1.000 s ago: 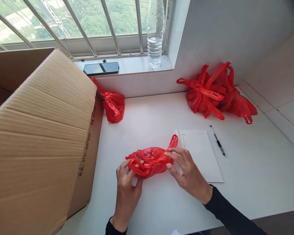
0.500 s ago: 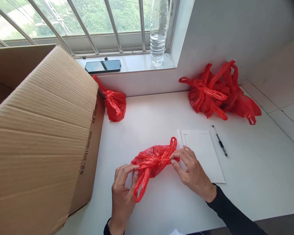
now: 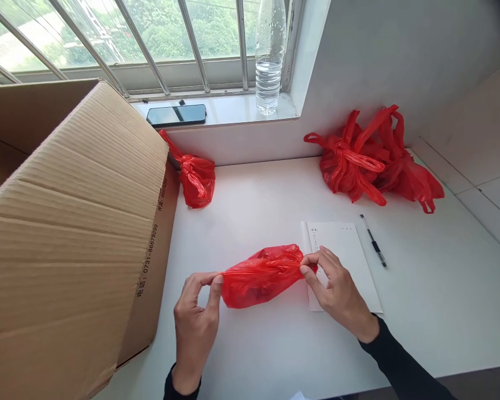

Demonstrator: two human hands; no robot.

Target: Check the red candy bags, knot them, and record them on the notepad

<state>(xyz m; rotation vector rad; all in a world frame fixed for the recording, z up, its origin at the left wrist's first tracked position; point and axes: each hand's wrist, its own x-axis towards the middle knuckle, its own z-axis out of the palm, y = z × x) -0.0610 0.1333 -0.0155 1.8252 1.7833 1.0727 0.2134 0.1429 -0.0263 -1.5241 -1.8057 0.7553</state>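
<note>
A red plastic bag [image 3: 260,278] stretches between my two hands just over the white table, its knot no longer showing. My left hand [image 3: 198,322] pinches the bag's left end between thumb and fingers. At the opposite end, my right hand [image 3: 337,286] grips the plastic, with a small red tip poking out under the fingers. Something darker shows faintly through the thin plastic, but I cannot make out what. Partly behind the right hand lies an open notebook [image 3: 345,250] with a few handwritten marks.
A large open cardboard box [image 3: 79,222] fills the left side. Tied red bags stand by the wall: one small bag [image 3: 198,180] beside the box, a clump of bags [image 3: 358,158] at back right. A pen [image 3: 374,241] lies by the notebook. The sill holds a phone [image 3: 177,114] and water bottle [image 3: 269,72].
My hands have moved apart, the left one leftward and the right one rightward. The knot between them has come undone, and the bag is now drawn out lengthwise without its loops showing.
</note>
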